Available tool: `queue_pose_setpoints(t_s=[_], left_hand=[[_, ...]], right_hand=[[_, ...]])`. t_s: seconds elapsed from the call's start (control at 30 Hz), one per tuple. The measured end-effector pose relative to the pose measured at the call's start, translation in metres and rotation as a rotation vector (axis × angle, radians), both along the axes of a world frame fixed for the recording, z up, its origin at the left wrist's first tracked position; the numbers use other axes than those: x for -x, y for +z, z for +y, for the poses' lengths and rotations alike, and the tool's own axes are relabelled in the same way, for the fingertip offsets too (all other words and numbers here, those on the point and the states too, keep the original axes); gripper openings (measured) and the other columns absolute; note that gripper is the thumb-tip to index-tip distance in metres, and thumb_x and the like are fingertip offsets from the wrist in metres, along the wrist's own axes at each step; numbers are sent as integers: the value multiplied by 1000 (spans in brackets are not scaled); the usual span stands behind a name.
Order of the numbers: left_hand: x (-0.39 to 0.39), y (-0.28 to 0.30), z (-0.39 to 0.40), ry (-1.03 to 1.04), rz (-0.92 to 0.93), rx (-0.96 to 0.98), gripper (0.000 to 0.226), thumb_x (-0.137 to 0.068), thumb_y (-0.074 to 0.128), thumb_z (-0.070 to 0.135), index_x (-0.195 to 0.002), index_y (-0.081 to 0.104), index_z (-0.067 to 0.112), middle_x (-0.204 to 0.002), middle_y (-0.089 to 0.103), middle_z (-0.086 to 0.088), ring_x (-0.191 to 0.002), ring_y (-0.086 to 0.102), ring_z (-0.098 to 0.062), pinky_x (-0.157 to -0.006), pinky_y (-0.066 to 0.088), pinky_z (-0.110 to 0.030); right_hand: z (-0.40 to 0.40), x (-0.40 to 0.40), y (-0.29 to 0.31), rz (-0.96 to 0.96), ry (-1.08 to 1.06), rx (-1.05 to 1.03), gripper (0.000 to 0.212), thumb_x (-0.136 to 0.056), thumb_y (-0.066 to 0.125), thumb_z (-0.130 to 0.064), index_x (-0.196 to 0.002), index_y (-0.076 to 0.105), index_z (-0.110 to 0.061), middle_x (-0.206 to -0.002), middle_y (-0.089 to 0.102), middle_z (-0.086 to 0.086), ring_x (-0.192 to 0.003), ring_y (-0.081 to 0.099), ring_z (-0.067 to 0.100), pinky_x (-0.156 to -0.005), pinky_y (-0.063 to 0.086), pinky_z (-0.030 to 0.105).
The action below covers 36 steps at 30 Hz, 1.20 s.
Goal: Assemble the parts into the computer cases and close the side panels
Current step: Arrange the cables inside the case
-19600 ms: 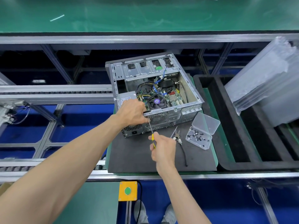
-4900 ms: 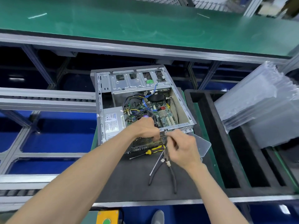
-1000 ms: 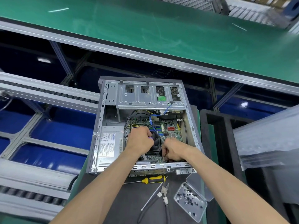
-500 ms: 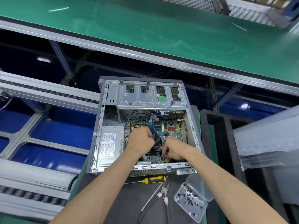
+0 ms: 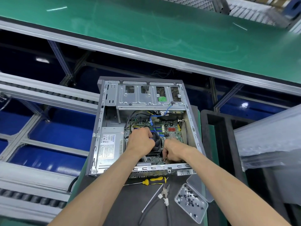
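Dark mat (image 5: pixel 123 206): open PC case (image 5: pixel 141 126) lengthwise away from viewer, both hands inside, grips unclear.

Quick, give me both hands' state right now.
Left hand: fingers curled over the CPU fan inside the computer case; a grip cannot be told.
Right hand: curled, pinching a small metal part by the motherboard.

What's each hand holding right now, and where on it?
Left hand grips the CPU cooler fan at its left edge. Right hand pinches something small near the board's front edge; too small to identify.
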State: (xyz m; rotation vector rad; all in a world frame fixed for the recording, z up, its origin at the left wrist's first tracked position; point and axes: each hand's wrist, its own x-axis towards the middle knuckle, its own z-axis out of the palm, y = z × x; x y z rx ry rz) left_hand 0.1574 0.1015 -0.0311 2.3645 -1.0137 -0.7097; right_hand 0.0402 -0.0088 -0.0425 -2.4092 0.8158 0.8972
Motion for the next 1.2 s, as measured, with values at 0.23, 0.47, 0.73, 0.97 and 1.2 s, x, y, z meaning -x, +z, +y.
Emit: queue_pose_setpoints(t_s=[0.23, 0.47, 0.73, 0.97, 1.2], left_hand=[[0, -2, 0, 3, 8, 2, 19, -84, 64, 13, -100, 70, 22, -104, 72, 3, -100, 62, -20, -85, 50, -30], [1, 2, 1, 3, 2, 14, 12, -85, 66, 12, -94, 70, 20, -96, 70, 5, -98, 63, -18, -77, 48, -27], [-7, 3, -1, 57, -141, 1, 47, -88, 60, 12, -134, 51, 16, -134, 47, -10, -127, 36, -29, -103, 27, -31], [-6, 11, -17, 24, -37, -35, 28, -82, 57, 5, -100, 75, 15, -92, 73, -7, -88, 64, -28, -75, 54, -35], [1, 15, -11, 80, -18, 290, 12, -99, 54, 14, -100, 61, 24, -80, 69, 5, -79, 64, -16, -67, 49, -33]], right_hand=[[2, -6, 4, 95, 113, 125, 18, -88, 72, -13, -84, 55, -13, -101, 54, 11, -90, 60, 29, -80, 53, 34], [8, -15, 3, 167, 130, 121, 19, -90, 63, -10, -109, 58, -8, -97, 53, 7, -73, 54, 21, -67, 46, 30], [-9, 6, 16, -260, -424, 24, 25, -91, 55, 2, -114, 58, -7, -120, 61, 15, -102, 61, 28, -78, 48, 28], [3, -6, 28, -681, -980, -552, 41, -95, 41, -2, -120, 69, -20, -109, 69, 11, -84, 65, 18, -71, 57, 32], [8, 8, 40, -854, -782, -565, 74, -74, 48, 20, -128, 62, -29, -121, 65, -4, -101, 66, 14, -83, 58, 32]])
